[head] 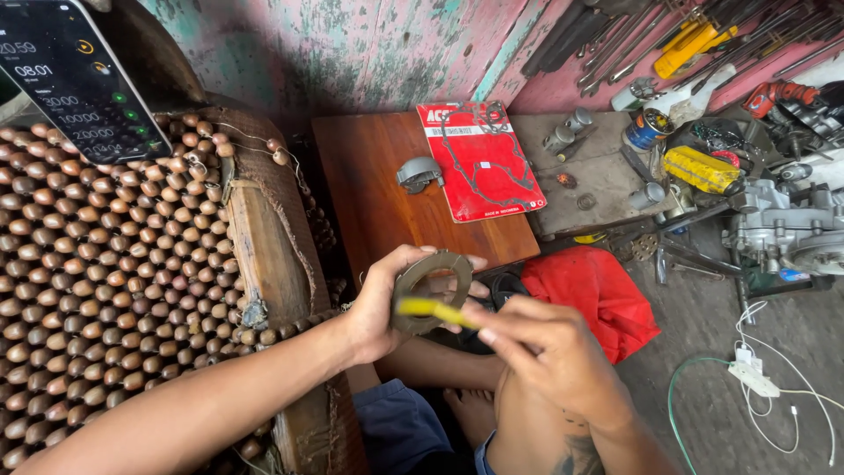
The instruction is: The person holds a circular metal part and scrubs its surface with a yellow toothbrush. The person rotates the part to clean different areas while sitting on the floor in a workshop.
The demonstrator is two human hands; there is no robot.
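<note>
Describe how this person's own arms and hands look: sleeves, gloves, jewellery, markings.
Both arms are bare to the edge of the picture: no sleeves show. The left hand and right hand wear no gloves, and no rings, watch or bracelets are visible. The right forearm carries a dark tattoo near the bottom edge, its design only partly in view. No marking shows on the left forearm.

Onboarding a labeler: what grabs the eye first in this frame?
At centre, the left hand holds a round friction ring while the right hand works a yellow tool against it. A wooden-bead seat cover fills the left; a red gasket packet lies on the wooden board behind.
</note>
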